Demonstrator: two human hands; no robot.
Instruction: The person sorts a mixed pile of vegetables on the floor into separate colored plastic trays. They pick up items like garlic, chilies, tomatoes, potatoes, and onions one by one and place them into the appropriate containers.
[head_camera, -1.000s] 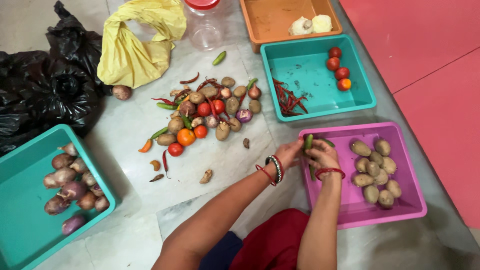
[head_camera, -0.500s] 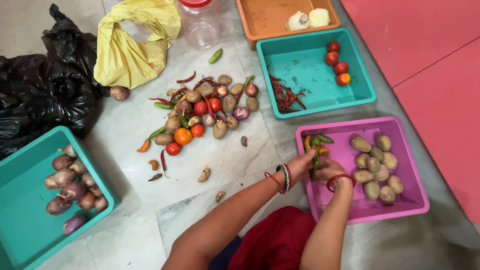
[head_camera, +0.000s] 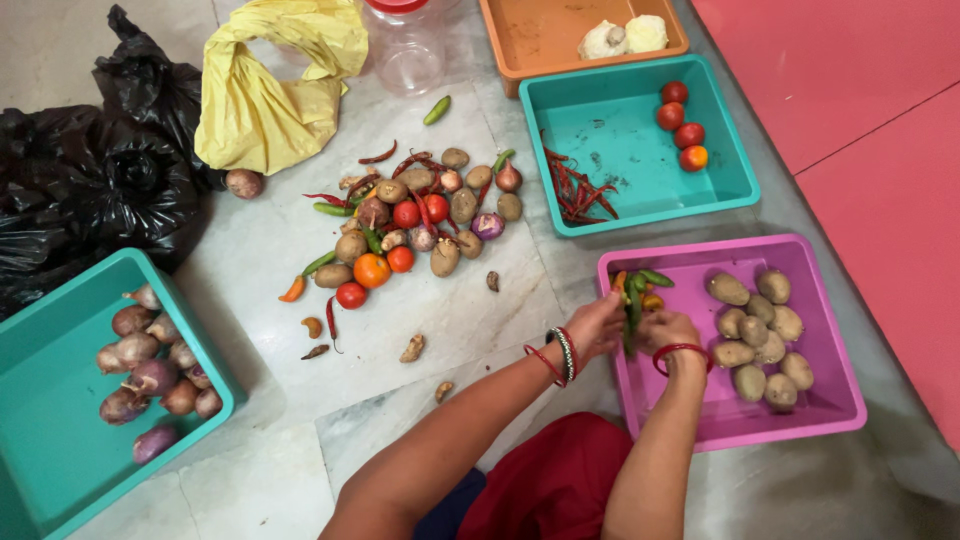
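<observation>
My left hand (head_camera: 597, 326) and my right hand (head_camera: 665, 329) meet over the left end of a pink tray (head_camera: 830, 400). Both pinch a long green chilli (head_camera: 632, 315) that stands between them. More green and orange chillies (head_camera: 648, 285) lie in the tray's near-left corner, just beyond my fingers. Several potatoes (head_camera: 762, 335) fill the tray's right side. Both wrists wear bangles.
A mixed heap of potatoes, tomatoes, onions and chillies (head_camera: 415, 225) lies on the marble floor. A teal tray (head_camera: 735, 185) holds red chillies and tomatoes. Another teal tray (head_camera: 40, 320) holds onions. An orange tray (head_camera: 520, 45), a clear jar (head_camera: 405, 50), yellow and black bags lie behind.
My hands moved from the tray's left rim down to its near-left corner with the green chilli. Several chillies now lie in that corner.
</observation>
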